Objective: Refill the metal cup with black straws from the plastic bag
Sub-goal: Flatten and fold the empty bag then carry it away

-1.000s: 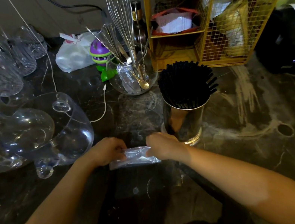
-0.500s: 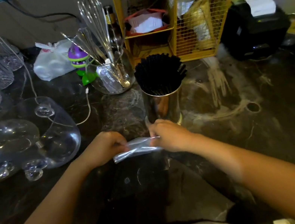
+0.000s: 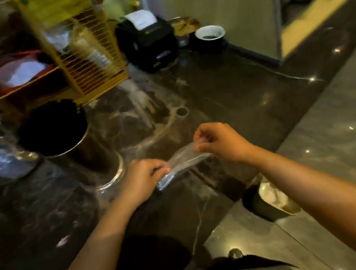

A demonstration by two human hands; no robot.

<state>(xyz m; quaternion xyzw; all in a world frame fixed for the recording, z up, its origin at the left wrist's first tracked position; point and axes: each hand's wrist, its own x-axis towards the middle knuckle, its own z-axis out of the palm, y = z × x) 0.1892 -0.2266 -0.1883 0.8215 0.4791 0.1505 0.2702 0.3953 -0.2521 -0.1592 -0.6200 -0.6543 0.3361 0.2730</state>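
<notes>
In the middle of the frame two hands hold a clear plastic bag [image 3: 183,161] above the dark counter [image 3: 224,93]. The left hand [image 3: 143,180] pinches the lower end of the bag with its fingers closed on it. The right hand [image 3: 217,143] pinches the upper end between thumb and fingers. The bag is folded flat and stretched between them, and it looks empty. No straws show inside it.

The metal cup [image 3: 85,156] stands at the left of the frame, just beside the left hand. It is packed full of black straws [image 3: 52,127]. Behind it, at the upper left, is a yellow wire rack [image 3: 87,55]. A black printer [image 3: 147,40] sits at the top middle.

The filling looks done. The step in hand seems to be tidying the empty bag. The picture is blurry, so small things are hard to tell.

Next, the bag likely needs folding smaller or putting away, with care not to bump the full cup.
</notes>
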